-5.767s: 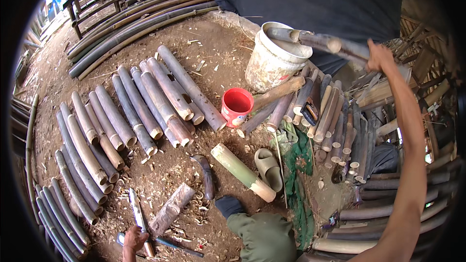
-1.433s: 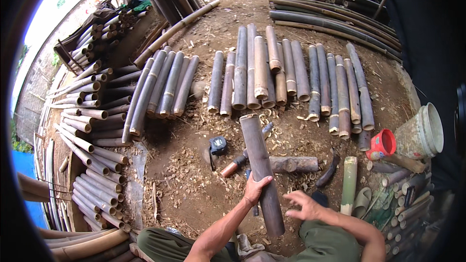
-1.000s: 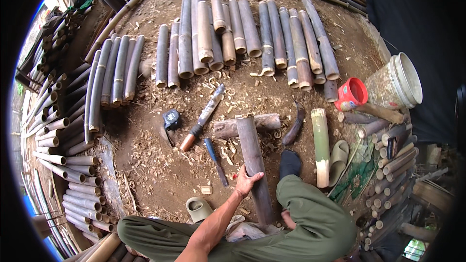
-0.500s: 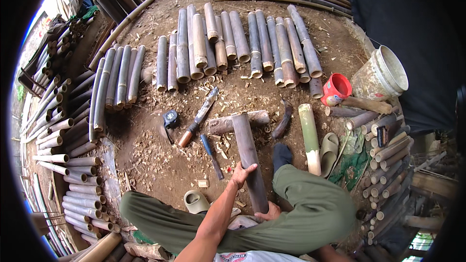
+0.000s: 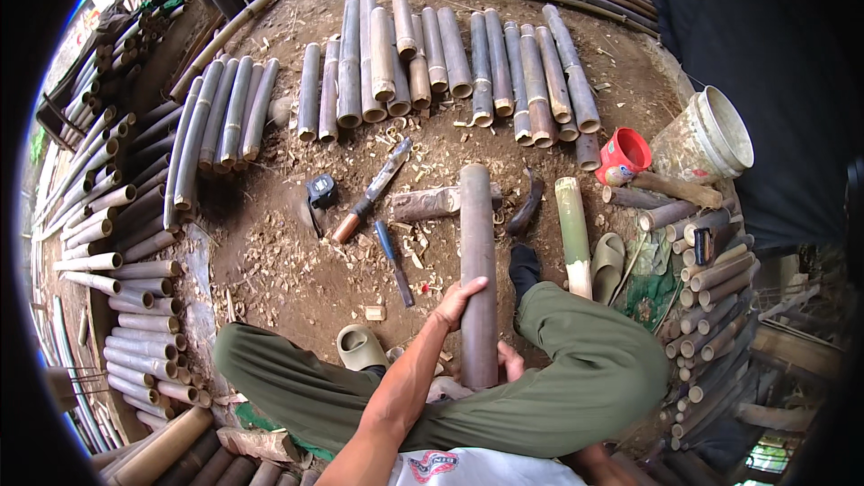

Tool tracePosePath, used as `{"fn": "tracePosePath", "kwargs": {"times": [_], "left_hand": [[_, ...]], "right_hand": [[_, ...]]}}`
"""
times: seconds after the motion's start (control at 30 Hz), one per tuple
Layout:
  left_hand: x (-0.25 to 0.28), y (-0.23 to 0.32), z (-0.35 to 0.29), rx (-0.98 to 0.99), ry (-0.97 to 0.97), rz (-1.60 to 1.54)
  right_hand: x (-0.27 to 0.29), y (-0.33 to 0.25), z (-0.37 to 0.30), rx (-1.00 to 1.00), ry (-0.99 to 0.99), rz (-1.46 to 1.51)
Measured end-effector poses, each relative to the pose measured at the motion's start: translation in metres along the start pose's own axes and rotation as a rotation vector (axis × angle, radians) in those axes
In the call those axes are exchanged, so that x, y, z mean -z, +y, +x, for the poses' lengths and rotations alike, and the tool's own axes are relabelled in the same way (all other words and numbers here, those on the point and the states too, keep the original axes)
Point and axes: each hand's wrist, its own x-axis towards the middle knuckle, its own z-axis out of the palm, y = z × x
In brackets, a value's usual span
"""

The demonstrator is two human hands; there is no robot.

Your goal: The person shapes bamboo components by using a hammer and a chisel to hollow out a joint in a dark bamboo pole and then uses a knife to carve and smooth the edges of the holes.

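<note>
A dark grey-brown bamboo section (image 5: 477, 225) stands nearly upright in front of me, its lower end at my lap. My left hand (image 5: 463, 302) is wrapped around its left side at mid-length, with the thumb across the front. Low on the right, my right hand (image 5: 510, 364) grips the section near its bottom end, partly hidden behind the bamboo and my leg. Behind the section's upper part lies a short log (image 5: 425, 205) on the ground. Left of it are a machete-like knife (image 5: 382, 182), a blue-handled tool (image 5: 389, 252) and a black tape measure (image 5: 320, 189).
Rows of bamboo sections (image 5: 351, 72) lie across the far ground, with stacks at left (image 5: 148, 342) and right (image 5: 720, 279). A curved dark tool (image 5: 527, 202), a green bamboo piece (image 5: 572, 234), a red cup (image 5: 623, 157), a dirty white bucket (image 5: 706, 135) and slippers (image 5: 607, 265) lie around.
The bamboo section has swung from leaning left to nearly upright, and its top has moved right. Both hands moved with it. The view has shifted slightly.
</note>
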Motion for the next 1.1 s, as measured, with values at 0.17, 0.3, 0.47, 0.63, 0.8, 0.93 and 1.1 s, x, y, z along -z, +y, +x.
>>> {"fn": "tracePosePath", "kwargs": {"times": [0.17, 0.3, 0.47, 0.63, 0.8, 0.93, 1.1], "left_hand": [[-0.018, -0.025, -0.015, -0.263, 0.516, 0.436], [-0.035, 0.002, -0.003, -0.086, 0.026, -0.056], [-0.022, 0.053, -0.008, -0.082, -0.179, -0.325], [-0.025, 0.086, -0.009, -0.145, -0.227, -0.317], [-0.024, 0.096, -0.016, -0.219, -0.218, -0.173], [-0.019, 0.082, -0.011, -0.217, -0.217, -0.144], [-0.025, 0.044, -0.018, -0.243, 0.133, 0.127]], "right_hand": [[-0.002, -0.034, 0.018, -0.043, -0.206, 0.262], [0.015, -0.065, 0.001, -0.065, -0.263, 0.364], [-0.001, -0.057, 0.014, -0.108, -0.319, 0.423], [-0.029, -0.083, 0.004, 0.008, -0.126, 0.195], [-0.023, -0.090, 0.013, 0.023, -0.184, 0.116], [-0.017, -0.088, 0.020, 0.167, -0.086, -0.037], [-0.022, -0.071, 0.039, 0.497, 0.507, -0.865]]}}
